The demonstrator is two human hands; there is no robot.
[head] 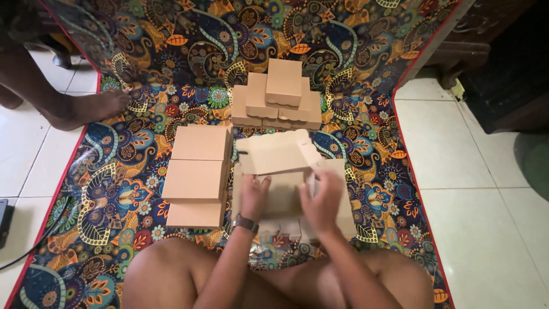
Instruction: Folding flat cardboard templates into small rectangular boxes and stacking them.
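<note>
Patterned mat [143, 189] on white tiles [474, 171]

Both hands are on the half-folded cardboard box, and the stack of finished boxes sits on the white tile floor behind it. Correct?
Not quite. Both hands, left hand and right hand, are on the half-folded cardboard box, but the stack of finished boxes sits on the patterned mat, not the tile. The head view shows it.

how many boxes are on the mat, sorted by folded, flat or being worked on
Folded boxes in the far pile: 5 that show
Closed boxes in the row on the left: 3
Half-folded box under the left hand and right hand: 1
Total: 9, not counting the flat blanks beneath, which cannot be separated
</note>
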